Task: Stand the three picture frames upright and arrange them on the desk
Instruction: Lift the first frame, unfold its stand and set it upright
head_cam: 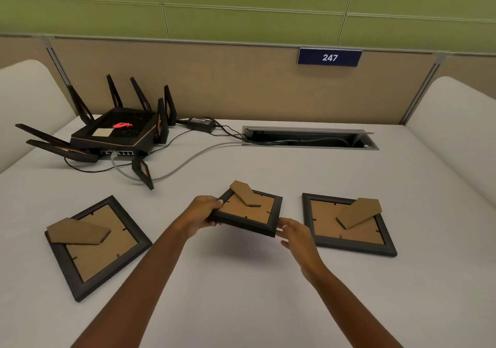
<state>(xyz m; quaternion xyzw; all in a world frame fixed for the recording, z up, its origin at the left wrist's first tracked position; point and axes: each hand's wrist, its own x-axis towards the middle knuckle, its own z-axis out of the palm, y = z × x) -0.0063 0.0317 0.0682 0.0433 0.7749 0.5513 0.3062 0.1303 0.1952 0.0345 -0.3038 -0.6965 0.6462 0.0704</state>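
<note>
Three black picture frames show their brown cardboard backs, each with its stand flap folded out. The left frame (96,248) and the right frame (349,227) lie face down on the white desk (241,280). The middle frame (248,213) is lifted off the desk, its near edge raised and tilted. My left hand (202,213) grips its left edge, thumb on top. My right hand (294,233) holds its near right corner with fingers under the rim.
A black router (118,133) with several antennas sits at the back left, cables running to a power brick (201,123) and an open cable slot (308,138). A tan partition with a "247" sign (329,57) closes the far edge. Cream side panels flank the desk.
</note>
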